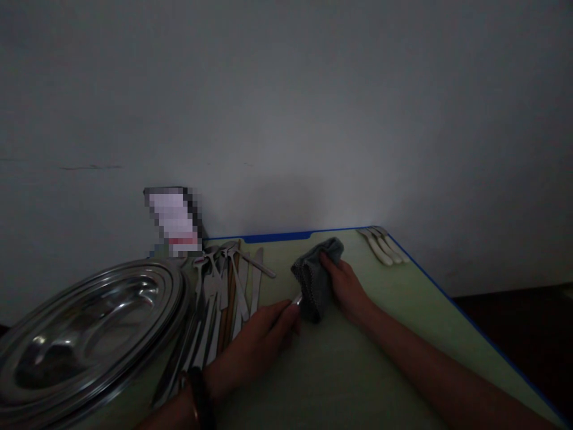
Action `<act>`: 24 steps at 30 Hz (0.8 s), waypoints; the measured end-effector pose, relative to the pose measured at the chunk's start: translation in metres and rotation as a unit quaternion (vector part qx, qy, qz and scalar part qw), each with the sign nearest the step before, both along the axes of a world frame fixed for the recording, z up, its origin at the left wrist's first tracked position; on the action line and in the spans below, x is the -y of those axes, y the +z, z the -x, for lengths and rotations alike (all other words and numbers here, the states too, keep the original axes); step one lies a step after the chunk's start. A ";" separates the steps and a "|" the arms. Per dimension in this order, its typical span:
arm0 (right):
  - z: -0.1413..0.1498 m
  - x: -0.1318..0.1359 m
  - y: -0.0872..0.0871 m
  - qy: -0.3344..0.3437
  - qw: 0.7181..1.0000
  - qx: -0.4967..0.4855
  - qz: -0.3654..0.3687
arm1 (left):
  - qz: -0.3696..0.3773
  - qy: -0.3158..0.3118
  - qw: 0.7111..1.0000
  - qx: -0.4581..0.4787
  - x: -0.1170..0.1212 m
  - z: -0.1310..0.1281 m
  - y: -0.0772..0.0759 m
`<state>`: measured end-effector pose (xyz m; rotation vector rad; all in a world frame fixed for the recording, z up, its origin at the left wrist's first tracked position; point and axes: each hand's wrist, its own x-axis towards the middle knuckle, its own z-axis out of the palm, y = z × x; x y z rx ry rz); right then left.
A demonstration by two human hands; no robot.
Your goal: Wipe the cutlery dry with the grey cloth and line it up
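A pale-green table point(340, 382) is bearing stacked oval metal dishes point(134, 310) beside jumbled cutlery point(257, 280), seemingly grouped aside to give the hands room. The right hand point(347, 286) is clasping a gray cloth point(313, 278); the left hand point(264, 334) is gripping a metal utensil point(297, 298), apparently steadying it. The utensil is jutting just past the left thumb and fingers, its far end hiding at the cloth.
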<state>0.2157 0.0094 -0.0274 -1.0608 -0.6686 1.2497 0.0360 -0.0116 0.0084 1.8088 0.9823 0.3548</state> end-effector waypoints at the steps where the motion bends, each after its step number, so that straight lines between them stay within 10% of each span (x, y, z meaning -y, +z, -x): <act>1: 0.000 0.000 0.001 0.010 1.000 -0.020 0.005 | 0.004 0.011 1.000 0.008 0.000 0.000 0.000; 24: -0.001 0.004 0.012 0.075 0.990 -0.122 -0.002 | -0.004 0.023 1.000 0.014 0.002 0.003 0.000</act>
